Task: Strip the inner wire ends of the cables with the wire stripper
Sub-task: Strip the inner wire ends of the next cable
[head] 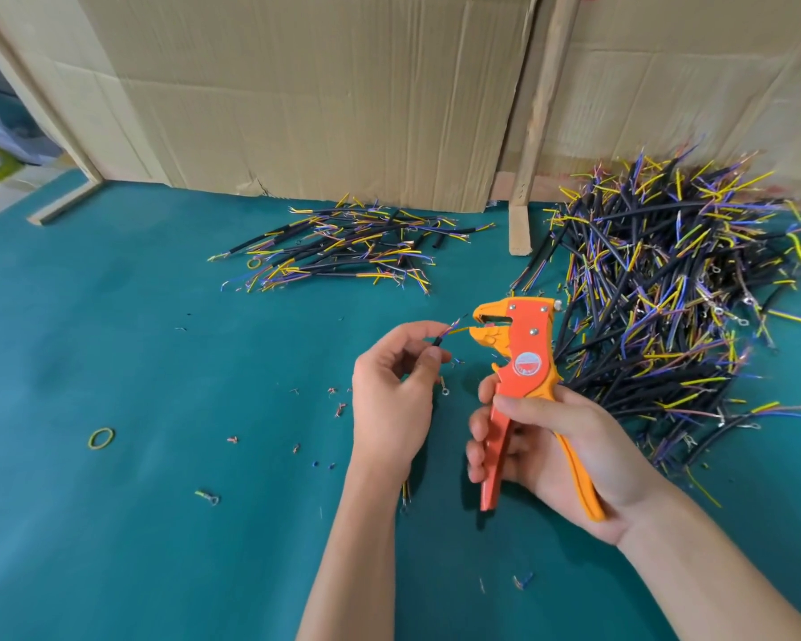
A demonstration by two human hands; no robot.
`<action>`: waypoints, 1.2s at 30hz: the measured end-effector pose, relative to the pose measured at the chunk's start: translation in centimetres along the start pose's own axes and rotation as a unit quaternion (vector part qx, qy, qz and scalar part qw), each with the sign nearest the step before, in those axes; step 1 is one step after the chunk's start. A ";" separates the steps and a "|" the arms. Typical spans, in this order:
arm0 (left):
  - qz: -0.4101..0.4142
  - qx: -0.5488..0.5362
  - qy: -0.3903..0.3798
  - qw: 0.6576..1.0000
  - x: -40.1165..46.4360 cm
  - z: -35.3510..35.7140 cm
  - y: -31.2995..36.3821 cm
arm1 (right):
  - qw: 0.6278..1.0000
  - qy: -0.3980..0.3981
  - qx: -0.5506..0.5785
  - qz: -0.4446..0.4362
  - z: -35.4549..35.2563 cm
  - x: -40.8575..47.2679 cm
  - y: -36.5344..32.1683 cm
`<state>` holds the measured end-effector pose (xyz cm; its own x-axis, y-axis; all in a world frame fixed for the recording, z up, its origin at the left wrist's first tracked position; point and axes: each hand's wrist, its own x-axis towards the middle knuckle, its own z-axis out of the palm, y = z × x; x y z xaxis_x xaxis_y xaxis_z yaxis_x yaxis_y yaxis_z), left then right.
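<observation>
The right hand [569, 437] grips the handles of the orange and yellow wire stripper [523, 358], its fingers [482, 444] curled round the red handle and the thumb laid across the front, above the middle of the teal surface [112, 340]. The stripper stands nearly upright, its head pointing left. The left hand [391, 395] pinches a short black cable [114, 340] between thumb and curled fingers [424, 330], just left of the stripper's head. The cable's yellow inner wire [458, 330] reaches into the stripper's mouth; its other inner wires splay beside it.

A large heap of cables [676, 289] lies by the right edge, and a smaller pile of cables [343, 245] lies toward the far edge, against a wall of cardboard [297, 94]. Two yellow rubber bands, one [101, 439] toward the left and one [254, 262] at the smaller pile, lie on the surface, with bits of stripped insulation [338, 409] scattered near the hands.
</observation>
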<state>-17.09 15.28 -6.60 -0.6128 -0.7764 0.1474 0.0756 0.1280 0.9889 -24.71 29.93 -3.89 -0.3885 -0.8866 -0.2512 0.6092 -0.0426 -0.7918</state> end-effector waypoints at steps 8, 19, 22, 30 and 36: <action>0.023 0.014 -0.017 1.000 0.0 0.1 0.0 | 0.999 -0.022 -0.037 0.026 -0.1 0.0 0.0; 0.020 -0.004 -0.015 1.000 -0.1 0.2 0.0 | 0.998 -0.016 -0.050 0.037 -0.1 -0.1 -0.1; 0.009 -0.015 -0.011 1.000 -0.2 0.2 0.2 | 0.998 -0.007 -0.054 0.036 -0.1 0.0 0.0; -0.001 -0.036 -0.012 0.999 -0.3 0.3 0.5 | 0.998 -0.024 -0.041 0.035 -0.4 0.2 0.2; -0.004 -0.044 -0.022 0.999 -0.2 0.3 0.3 | 0.998 -0.034 -0.031 0.032 -0.6 0.2 0.3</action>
<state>-17.16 15.61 -6.33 -0.6479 -0.7488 0.1400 0.1385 0.0649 0.9882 -25.02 30.04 -4.53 -0.3015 -0.9155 -0.2663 0.5869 0.0418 -0.8086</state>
